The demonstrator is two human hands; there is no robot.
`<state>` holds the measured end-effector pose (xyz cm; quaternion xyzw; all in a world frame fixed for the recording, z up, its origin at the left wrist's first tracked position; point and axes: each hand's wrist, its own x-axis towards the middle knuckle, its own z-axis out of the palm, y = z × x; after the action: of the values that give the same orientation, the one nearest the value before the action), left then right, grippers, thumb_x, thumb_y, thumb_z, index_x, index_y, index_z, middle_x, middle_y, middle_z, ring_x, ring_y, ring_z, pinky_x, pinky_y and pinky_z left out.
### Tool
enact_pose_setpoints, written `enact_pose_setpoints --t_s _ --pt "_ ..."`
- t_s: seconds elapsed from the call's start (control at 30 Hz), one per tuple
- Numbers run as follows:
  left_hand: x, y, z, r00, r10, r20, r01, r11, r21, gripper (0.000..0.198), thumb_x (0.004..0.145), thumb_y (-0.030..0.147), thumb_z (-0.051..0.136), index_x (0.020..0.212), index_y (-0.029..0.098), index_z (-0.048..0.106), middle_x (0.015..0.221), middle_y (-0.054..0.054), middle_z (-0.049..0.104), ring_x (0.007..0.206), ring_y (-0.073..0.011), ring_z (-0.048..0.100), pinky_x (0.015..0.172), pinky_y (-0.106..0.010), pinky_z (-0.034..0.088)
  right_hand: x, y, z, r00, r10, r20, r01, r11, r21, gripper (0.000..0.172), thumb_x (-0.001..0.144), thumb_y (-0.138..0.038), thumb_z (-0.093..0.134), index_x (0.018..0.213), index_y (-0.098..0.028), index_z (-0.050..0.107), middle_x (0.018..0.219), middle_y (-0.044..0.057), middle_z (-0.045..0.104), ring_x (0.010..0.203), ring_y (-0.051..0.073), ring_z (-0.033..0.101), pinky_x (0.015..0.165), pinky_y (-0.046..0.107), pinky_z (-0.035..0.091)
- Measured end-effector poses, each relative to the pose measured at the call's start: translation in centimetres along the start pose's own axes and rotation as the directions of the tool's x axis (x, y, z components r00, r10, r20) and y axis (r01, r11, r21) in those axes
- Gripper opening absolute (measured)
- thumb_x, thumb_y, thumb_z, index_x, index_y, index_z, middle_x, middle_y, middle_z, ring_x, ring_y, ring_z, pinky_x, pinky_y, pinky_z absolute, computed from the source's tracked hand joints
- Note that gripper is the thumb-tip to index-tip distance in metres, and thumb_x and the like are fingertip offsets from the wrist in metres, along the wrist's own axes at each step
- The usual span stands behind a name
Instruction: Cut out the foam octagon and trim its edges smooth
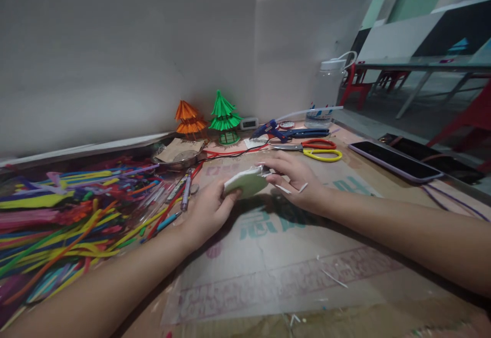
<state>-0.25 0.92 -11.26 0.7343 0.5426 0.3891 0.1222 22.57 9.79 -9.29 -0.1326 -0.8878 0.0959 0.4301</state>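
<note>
1. The left hand [209, 210] is gripping a pale greenish-white round flat pad [245, 182] from the near side, with the thumb lying over its rim and the fingers curled shut beneath it.
2. The right hand [295, 182] is meeting the pad from the far side, its fingertips [270, 166] pinching together on the right edge. What they are nipping there is too small to tell.
3. The pad is hanging between both hands, just above the printed brown cardboard sheet [268, 256] that is covering the worktop [355, 136].
4. Judging by the hold, the edge of the pad is being worked by bare fingers, with no tool in use. That seems to be calling for a steady left grip and a fine, light pull from the right, so the thin piece is not creasing.
5. A heap of many-coloured pipe cleaners [57, 220] is lying to the left, with pens [186, 192] beside it.
6. Standing behind are an orange folded-paper tree [188, 118] and a green folded-paper tree [225, 115]. Near them are lying a blue glue gun [274, 131] and red-and-yellow-handled scissors [320, 150].
7. A dark phone [395, 161] is lying well to the right.
</note>
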Motion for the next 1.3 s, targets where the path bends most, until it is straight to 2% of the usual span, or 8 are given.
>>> enact_pose_setpoints --t_s 0.13,0.33,0.7,0.93,1.17,1.3 --pt "-0.2 1.0 -0.4 0.991 0.118 0.066 -0.123 0.989 0.081 0.016 0.094 0.022 0.047 0.101 0.018 0.062 0.093 -0.006 0.068 0.085 -0.0209 0.063 0.074 -0.032 0.049 0.5 -1.0 -0.4 0.995 -0.099 0.026 0.101 0.991 -0.086 0.032 0.1 -0.036 0.049 0.121 -0.016 0.064 0.092 0.008 0.059 0.081 0.02 0.055 0.071 0.033 0.047" --pt "-0.3 1.6 -0.6 0.978 0.172 0.114 -0.185 0.976 0.117 0.015 0.094 0.018 0.047 0.102 0.019 0.06 0.095 -0.005 0.066 0.088 -0.0205 0.062 0.075 -0.032 0.048 0.6 -1.3 -0.3 0.974 -0.216 0.074 0.226 0.957 -0.182 0.036 0.101 -0.041 0.046 0.115 -0.015 0.067 0.085 0.007 0.058 0.072 0.018 0.051 0.065 0.031 0.041" --pt "-0.3 1.6 -0.5 0.974 0.186 0.128 -0.203 0.971 0.128 0.016 0.095 0.017 0.046 0.103 0.019 0.06 0.094 -0.005 0.066 0.087 -0.0198 0.062 0.076 -0.032 0.048 0.7 -1.5 -0.5 0.968 -0.239 0.07 0.248 0.948 -0.199 0.033 0.102 -0.038 0.044 0.109 -0.016 0.068 0.081 0.006 0.059 0.071 0.017 0.05 0.063 0.029 0.039" --pt "-0.2 1.7 -0.6 0.974 0.188 0.126 -0.204 0.97 0.129 0.014 0.094 0.017 0.047 0.101 0.02 0.059 0.095 -0.005 0.066 0.089 -0.0201 0.062 0.077 -0.033 0.05 0.6 -1.4 -0.5 0.969 -0.235 0.077 0.247 0.944 -0.218 0.034 0.102 -0.039 0.045 0.112 -0.015 0.066 0.084 0.007 0.06 0.074 0.018 0.051 0.066 0.031 0.04" --pt "-0.4 1.9 -0.7 0.971 0.204 0.127 -0.221 0.965 0.14 0.017 0.093 0.015 0.047 0.103 0.02 0.06 0.095 -0.005 0.067 0.091 -0.0208 0.063 0.08 -0.034 0.05 0.7 -1.5 -0.5 0.959 -0.275 0.073 0.284 0.925 -0.252 0.032 0.102 -0.04 0.045 0.109 -0.018 0.067 0.079 0.005 0.059 0.068 0.017 0.048 0.062 0.03 0.036" --pt "-0.4 2.0 -0.7 0.971 0.199 0.131 -0.217 0.967 0.137 0.016 0.094 0.018 0.047 0.101 0.019 0.06 0.095 -0.006 0.068 0.089 -0.0203 0.063 0.078 -0.033 0.05 0.7 -1.7 -0.6 0.96 -0.271 0.073 0.28 0.94 -0.196 0.031 0.102 -0.036 0.046 0.106 -0.016 0.069 0.076 0.005 0.059 0.067 0.016 0.049 0.061 0.029 0.036"
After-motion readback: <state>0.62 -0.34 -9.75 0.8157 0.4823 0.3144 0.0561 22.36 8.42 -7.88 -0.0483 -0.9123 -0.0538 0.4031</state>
